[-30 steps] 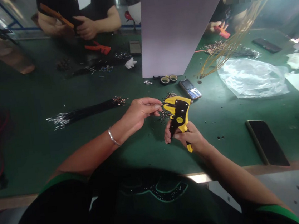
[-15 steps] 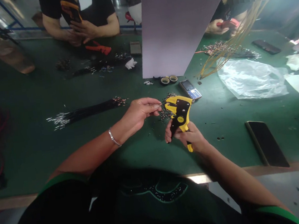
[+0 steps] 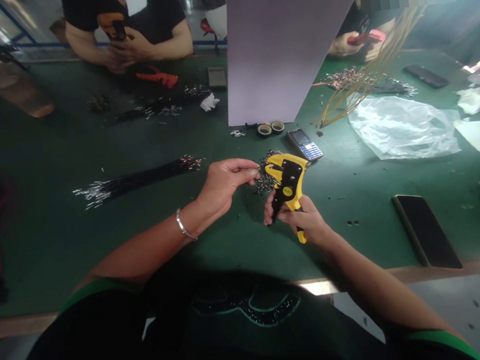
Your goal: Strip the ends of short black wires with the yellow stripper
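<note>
My right hand is wrapped round the handles of a yellow and black wire stripper, whose jaws point left. My left hand is pinched at the jaws, on something too small to make out. Under and behind the tool lies a pile of small dark pieces with metal ends. To the left, a bundle of black wires with silvery ends on one side and coppery ends on the other rests on the green table.
A keypad phone, tape rolls, a clear plastic bag and a smartphone lie rightward. A pale upright panel stands ahead. Across the table a person's hands hold an orange tool; orange pliers lie nearby.
The wire stripper's handles have drawn slightly closer in my right hand, and its jaws look narrower. Across the table, the person's orange tool has tilted and moved slightly down.
</note>
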Tool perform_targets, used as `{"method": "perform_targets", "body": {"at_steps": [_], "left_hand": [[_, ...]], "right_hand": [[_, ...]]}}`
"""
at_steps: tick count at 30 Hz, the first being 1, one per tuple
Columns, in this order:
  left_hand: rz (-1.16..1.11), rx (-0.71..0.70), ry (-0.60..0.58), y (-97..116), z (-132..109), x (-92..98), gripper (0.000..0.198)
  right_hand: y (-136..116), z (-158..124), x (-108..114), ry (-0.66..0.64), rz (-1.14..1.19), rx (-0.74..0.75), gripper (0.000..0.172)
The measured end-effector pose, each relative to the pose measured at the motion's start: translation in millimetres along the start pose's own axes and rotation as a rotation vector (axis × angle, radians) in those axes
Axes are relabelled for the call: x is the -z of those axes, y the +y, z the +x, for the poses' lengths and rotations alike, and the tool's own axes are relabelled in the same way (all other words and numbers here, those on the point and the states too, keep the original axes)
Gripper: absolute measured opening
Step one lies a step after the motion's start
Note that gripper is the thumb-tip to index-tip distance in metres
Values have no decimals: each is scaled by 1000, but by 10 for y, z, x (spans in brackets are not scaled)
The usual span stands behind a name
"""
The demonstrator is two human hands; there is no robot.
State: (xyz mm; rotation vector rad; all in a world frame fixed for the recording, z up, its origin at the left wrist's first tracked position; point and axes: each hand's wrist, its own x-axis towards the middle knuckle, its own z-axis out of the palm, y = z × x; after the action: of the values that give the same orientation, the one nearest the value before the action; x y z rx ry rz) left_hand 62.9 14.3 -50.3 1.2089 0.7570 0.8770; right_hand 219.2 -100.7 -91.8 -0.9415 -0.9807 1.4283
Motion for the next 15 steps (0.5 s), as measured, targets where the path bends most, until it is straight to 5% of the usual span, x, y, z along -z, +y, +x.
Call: {"method": "perform_targets", "body": {"at_steps": [15], "left_hand": [[304, -148, 78, -49, -61, -21, 12]], "right_hand": [[7, 2, -10, -11, 4, 18, 30]]}}
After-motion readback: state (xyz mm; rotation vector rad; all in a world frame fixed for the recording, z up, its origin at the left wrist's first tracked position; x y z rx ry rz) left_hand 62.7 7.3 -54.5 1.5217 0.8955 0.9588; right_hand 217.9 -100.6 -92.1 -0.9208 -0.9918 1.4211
